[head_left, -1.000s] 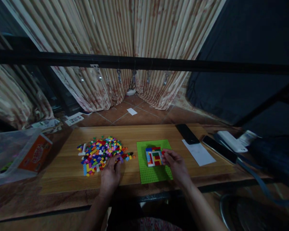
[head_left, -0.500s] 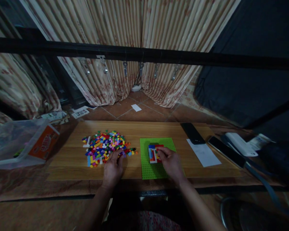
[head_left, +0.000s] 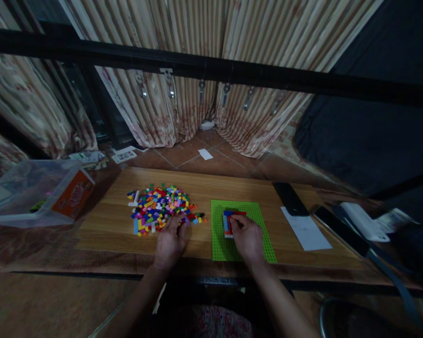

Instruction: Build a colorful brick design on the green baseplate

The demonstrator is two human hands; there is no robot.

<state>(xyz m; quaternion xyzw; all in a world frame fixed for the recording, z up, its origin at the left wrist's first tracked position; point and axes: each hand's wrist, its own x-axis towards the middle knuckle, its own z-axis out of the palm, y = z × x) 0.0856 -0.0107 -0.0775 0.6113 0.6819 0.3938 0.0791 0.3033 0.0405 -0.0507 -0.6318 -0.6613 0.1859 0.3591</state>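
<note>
A green studded baseplate (head_left: 222, 251) lies on the wooden board, bearing a small block of building bricks (head_left: 227, 224) in red, blue, light blue and white. My right hand (head_left: 247, 237) is over the right part of this block, thumb and fingers pinched against its top; they hide whatever lies between them. To the left spreads a heap of loose, many-coloured building bricks (head_left: 158, 206). My left hand (head_left: 171, 239) rests at the heap's near right edge, fingers curled and thumb close to them. Anything in its fingertips is too small or hidden to name.
The wooden board (head_left: 102, 234) also carries a black phone (head_left: 291, 199) and a white paper (head_left: 306, 230), with another phone (head_left: 340, 230) at its right edge. A clear plastic box (head_left: 31, 188) with an orange label stands left. A dark bar (head_left: 183, 65) crosses beyond.
The whole view has shifted and tilted slightly. My right hand covers more of the brick block's right side, its fingers now closer over the top. My left hand stays at the heap's edge.
</note>
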